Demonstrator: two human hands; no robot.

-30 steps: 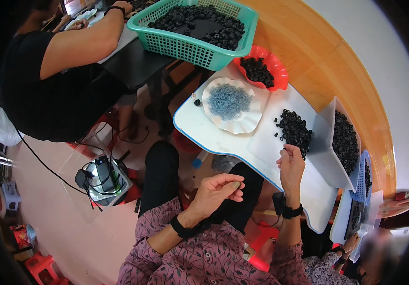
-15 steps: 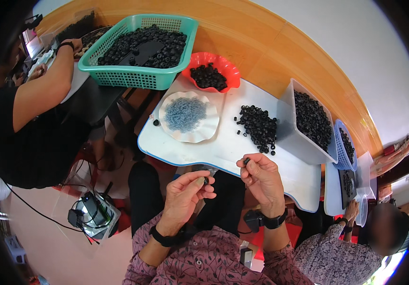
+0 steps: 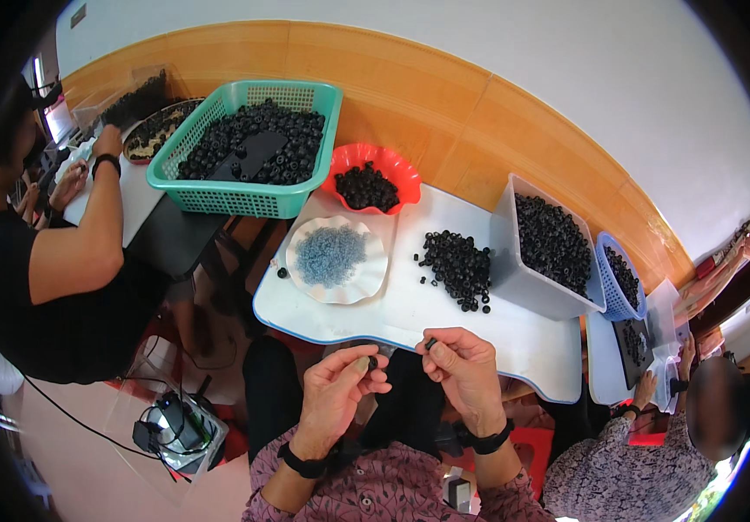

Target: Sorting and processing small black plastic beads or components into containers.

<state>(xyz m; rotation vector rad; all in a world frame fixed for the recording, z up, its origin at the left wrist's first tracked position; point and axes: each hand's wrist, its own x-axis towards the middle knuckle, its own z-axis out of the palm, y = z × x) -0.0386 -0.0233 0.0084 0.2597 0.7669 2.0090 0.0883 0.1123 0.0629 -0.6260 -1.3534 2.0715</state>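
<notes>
The left hand [image 3: 336, 400] has its grip closed, thumb and fingers pinching a small black piece [image 3: 373, 361]; toward its three o'clock, the right hand [image 3: 466, 378] pinches a second black piece [image 3: 430, 344]. On the white table [image 3: 523, 344], a loose black pile [image 3: 457, 268] lies at one o'clock from the hands, a scalloped plate [image 3: 340, 295] at eleven.

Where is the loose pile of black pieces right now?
In the head view, the pile lies right of centre on the white table, between the wavy white plate and the grey bin, beyond the right hand.
</notes>
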